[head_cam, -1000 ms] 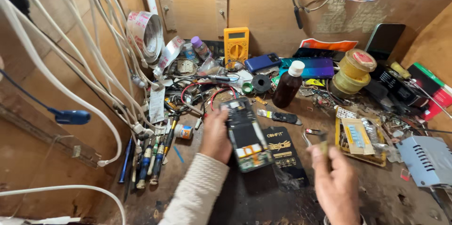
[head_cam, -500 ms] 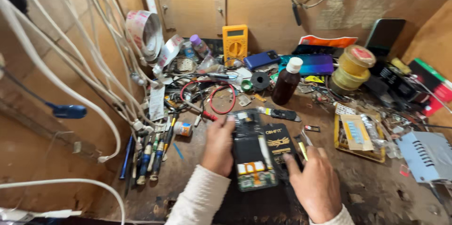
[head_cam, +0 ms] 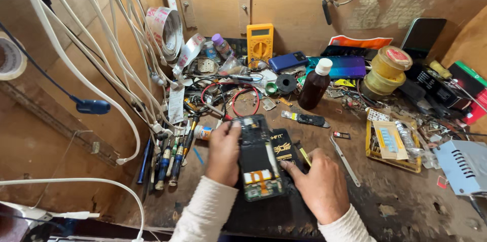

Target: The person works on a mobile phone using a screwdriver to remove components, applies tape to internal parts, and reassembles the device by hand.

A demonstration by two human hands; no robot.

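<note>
Left hand: your left hand (head_cam: 223, 153) is wrapped around the left edge of the opened phone (head_cam: 258, 158), fingers curled on it, thumb up near its top corner.
Right hand: your right hand (head_cam: 317, 186) sits just right of the phone, fingers bent and closed on a thin yellow-tipped tool (head_cam: 303, 155); the fingertips touch the phone's right edge.
Phone: back off, dark insides and an orange flex strip showing, held slightly tilted above the workbench (head_cam: 395, 201), low centre of view.
Under the phone: a black card with gold print (head_cam: 285, 146) lies just beside and partly beneath it.
Left of your hand: a row of screwdrivers (head_cam: 170, 158) with blue handles, white cables (head_cam: 101, 49) hanging above them.
Behind: brown bottle with white cap (head_cam: 314, 85), yellow multimeter (head_cam: 260, 42), red wire loop (head_cam: 243, 101), well apart from the phone.
Right: metal tweezers (head_cam: 345, 155) near your right hand, a yellow tray of small parts (head_cam: 390, 143) beyond that.
</note>
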